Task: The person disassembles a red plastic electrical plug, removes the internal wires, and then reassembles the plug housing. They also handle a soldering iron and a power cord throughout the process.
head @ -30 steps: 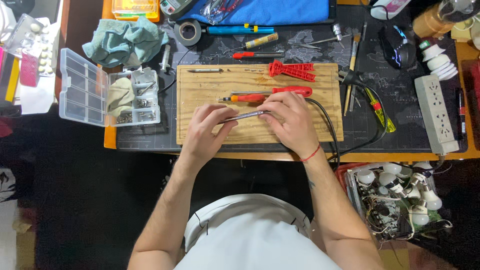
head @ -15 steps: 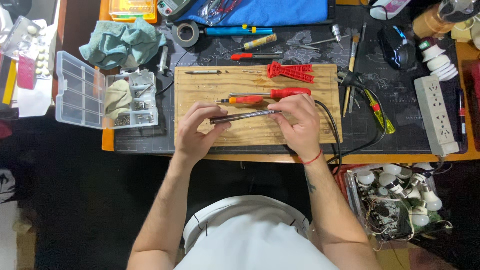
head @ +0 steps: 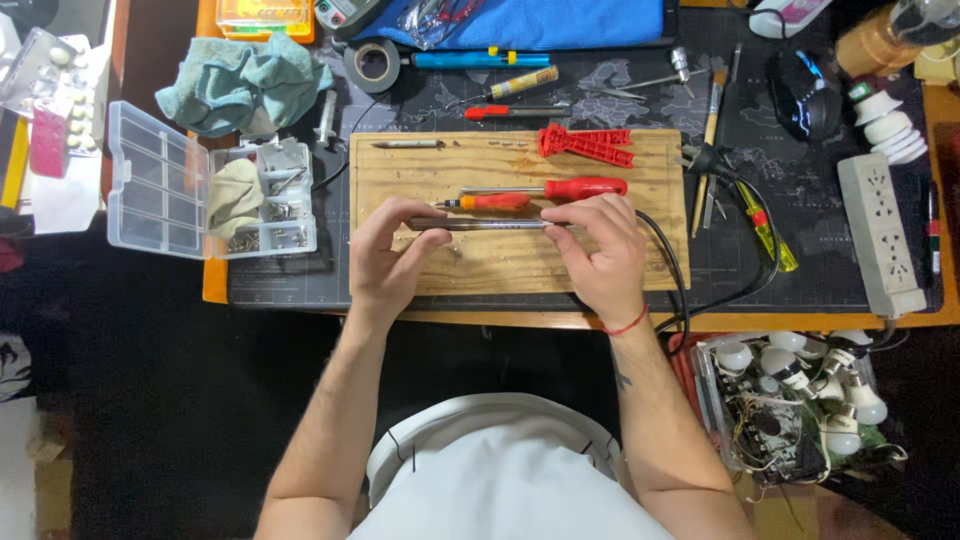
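Well to the left of my fingers, a clear plastic compartment box (head: 210,195) lies with its lid open, small metal parts in its right half; beyond it sits a crumpled teal cloth (head: 243,82).

My left hand (head: 385,262) rests on the light wooden board (head: 510,265) on the desk (head: 800,250). Its fingers (head: 425,212) are curled nearly closed and pinch the left end of a slim dark metal rod (head: 480,224), which lies level across the board between my two hands.

Just beyond the rod, close to my fingertips, lies a screwdriver with an orange and red handle (head: 545,192), parallel to it. Farther beyond, near the board's far edge, sits a red plastic clamp-like piece (head: 587,145).

My right hand (head: 597,252) grips the rod's right end; its fingers (head: 570,212) are closed round it, thumb beneath. A red thread band (head: 628,325) circles that wrist. A black cable (head: 672,260) curves off just right of this hand.

Well right of my fingers: a yellow-handled screwdriver (head: 765,228), a white power strip (head: 880,235), and, nearer me, a clear tub of white bulbs and wiring (head: 800,400).
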